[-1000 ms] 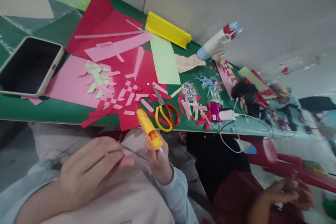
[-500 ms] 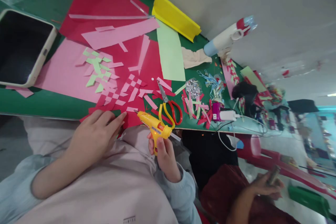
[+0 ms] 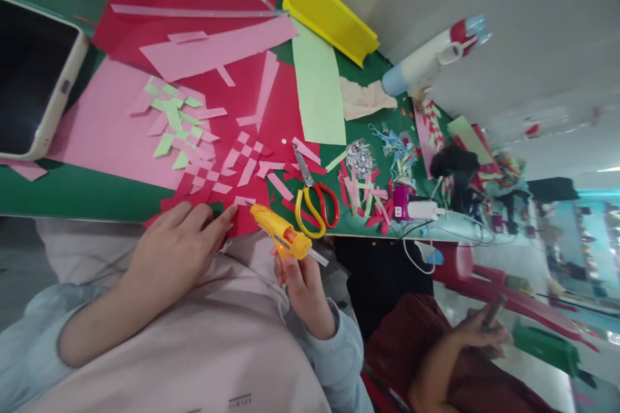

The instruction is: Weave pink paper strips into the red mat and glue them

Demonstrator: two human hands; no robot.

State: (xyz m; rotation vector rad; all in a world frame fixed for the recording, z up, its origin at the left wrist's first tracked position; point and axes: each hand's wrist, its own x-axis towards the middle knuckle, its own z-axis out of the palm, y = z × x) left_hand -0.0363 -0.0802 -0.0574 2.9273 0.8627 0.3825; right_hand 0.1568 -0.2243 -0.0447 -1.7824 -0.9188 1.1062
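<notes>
My right hand (image 3: 303, 284) is wrapped round the handle of a yellow glue gun (image 3: 281, 232), whose nozzle points up and left, at a small pink strip (image 3: 243, 201) on red paper. Fingers spread, my left hand (image 3: 181, 242) lies flat on the red paper at the table's front edge, its index fingertip close to that strip. Woven pink and red pieces (image 3: 245, 153) lie just beyond the nozzle. Scissors (image 3: 310, 190) with yellow and red handles rest right of the glue gun, blades apart from both hands.
On the green table (image 3: 97, 197) are a phone (image 3: 33, 77) at left, pink and green woven strips (image 3: 174, 119), a yellow folded piece (image 3: 329, 13), a bottle (image 3: 426, 61), paper scraps (image 3: 365, 197) and a white plug (image 3: 423, 210) with cables. A person's hand (image 3: 484, 329) holds something at lower right.
The table items at left have shifted slightly left and up in view. The glue gun has tilted a little, its nozzle still near the pink strip. My left hand has hardly moved.
</notes>
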